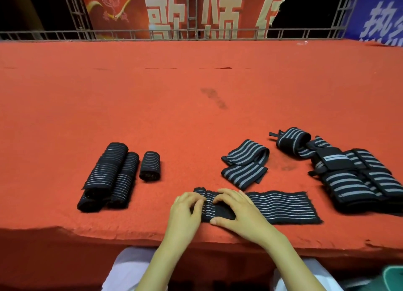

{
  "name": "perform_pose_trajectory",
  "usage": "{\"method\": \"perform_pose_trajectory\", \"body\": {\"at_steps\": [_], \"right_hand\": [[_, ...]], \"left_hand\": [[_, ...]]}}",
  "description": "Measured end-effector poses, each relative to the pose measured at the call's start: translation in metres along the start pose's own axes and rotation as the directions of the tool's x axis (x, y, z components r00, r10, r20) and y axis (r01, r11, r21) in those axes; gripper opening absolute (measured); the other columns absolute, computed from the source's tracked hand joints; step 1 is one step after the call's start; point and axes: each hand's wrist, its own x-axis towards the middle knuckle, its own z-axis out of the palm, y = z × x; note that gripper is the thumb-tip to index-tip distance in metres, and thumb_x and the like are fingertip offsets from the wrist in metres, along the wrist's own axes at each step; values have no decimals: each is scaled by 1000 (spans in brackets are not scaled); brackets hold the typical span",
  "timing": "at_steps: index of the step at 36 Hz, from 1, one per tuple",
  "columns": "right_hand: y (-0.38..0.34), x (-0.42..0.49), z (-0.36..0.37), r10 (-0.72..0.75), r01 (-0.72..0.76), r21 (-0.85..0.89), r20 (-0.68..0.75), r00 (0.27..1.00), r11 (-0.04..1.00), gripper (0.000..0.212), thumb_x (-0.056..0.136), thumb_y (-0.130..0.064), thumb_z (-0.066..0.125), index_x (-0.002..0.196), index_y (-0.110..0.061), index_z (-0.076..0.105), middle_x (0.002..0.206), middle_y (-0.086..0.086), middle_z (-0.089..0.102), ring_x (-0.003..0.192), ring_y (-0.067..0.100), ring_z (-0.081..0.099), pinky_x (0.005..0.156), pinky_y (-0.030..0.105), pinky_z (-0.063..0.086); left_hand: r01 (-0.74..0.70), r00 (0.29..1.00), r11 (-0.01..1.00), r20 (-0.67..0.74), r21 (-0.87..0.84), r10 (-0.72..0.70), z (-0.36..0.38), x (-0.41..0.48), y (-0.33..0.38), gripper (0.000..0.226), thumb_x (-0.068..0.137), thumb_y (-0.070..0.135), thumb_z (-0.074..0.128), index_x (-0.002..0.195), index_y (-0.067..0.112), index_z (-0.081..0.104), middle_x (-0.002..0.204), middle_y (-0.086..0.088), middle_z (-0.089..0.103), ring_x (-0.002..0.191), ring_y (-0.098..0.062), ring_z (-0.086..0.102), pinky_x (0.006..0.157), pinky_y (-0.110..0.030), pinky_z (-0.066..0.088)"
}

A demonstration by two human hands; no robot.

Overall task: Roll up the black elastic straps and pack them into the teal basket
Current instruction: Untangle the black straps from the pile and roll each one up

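A black elastic strap with thin grey stripes (281,206) lies flat near the front edge of the red stage surface (152,107). Its left end is partly rolled under my hands. My left hand (185,212) curls over the roll's left side. My right hand (235,210) grips the rolled end, thumb at its near edge. Three rolled straps (113,177) lie to the left. A loosely folded wide-striped strap (245,166) lies behind my hands. A pile of unrolled straps (353,175) sits at the right. A teal basket corner (392,277) shows at the bottom right.
The stage's front edge (87,232) runs just under my hands, frayed in places. A metal rail (196,34) and red and blue banners stand at the back. My light trousers (128,269) show below.
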Motion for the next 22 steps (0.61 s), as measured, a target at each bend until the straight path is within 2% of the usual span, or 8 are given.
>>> {"method": "perform_pose_trajectory", "body": {"at_steps": [3,6,9,13,18,22], "right_hand": [[2,0,0,4,-4,17,4,1000,1000,76,63,-85,39,121,-38,51,140,-23,34,134,-7,24,116,23,0],[2,2,1,-1,1,22,3,1000,1000,67,68,-78,48,123,-40,48,141,-21,34,133,-6,24,119,31,8],[-1,3,-1,-37,37,3,9,999,999,54,78,-63,57,126,-41,47,144,-17,31,134,-2,23,117,32,12],[-5,7,0,-63,63,-82,10,998,995,45,82,-62,55,120,-37,52,143,-14,33,135,2,19,116,38,13],[-9,13,3,-33,35,-106,23,999,994,53,74,-71,46,112,-34,52,140,-12,35,136,6,20,116,37,14],[-23,22,10,-70,74,-98,38,997,992,45,80,-61,58,113,-31,52,141,-10,35,136,8,22,114,34,16]], "left_hand": [[69,994,994,85,-82,-62,-9,2,-2,30,79,-2,67,88,26,69,92,11,63,77,0,56,70,-5,37],[161,986,982,50,-98,-157,-11,4,-4,30,75,8,75,95,25,62,92,3,57,71,-3,53,64,-5,38],[267,961,962,89,-56,-261,-7,7,-3,31,76,21,75,98,23,53,84,5,59,72,-8,54,63,-11,39],[253,965,967,62,34,-254,0,8,2,26,77,26,68,96,23,51,73,5,62,80,-18,60,72,-33,43],[263,965,965,20,-9,-262,-4,9,1,25,77,20,65,95,22,49,72,4,62,79,-19,59,72,-35,42],[270,962,963,-43,-22,-270,-22,8,-9,24,78,17,65,95,21,48,67,6,59,73,-19,57,66,-34,39]]}}
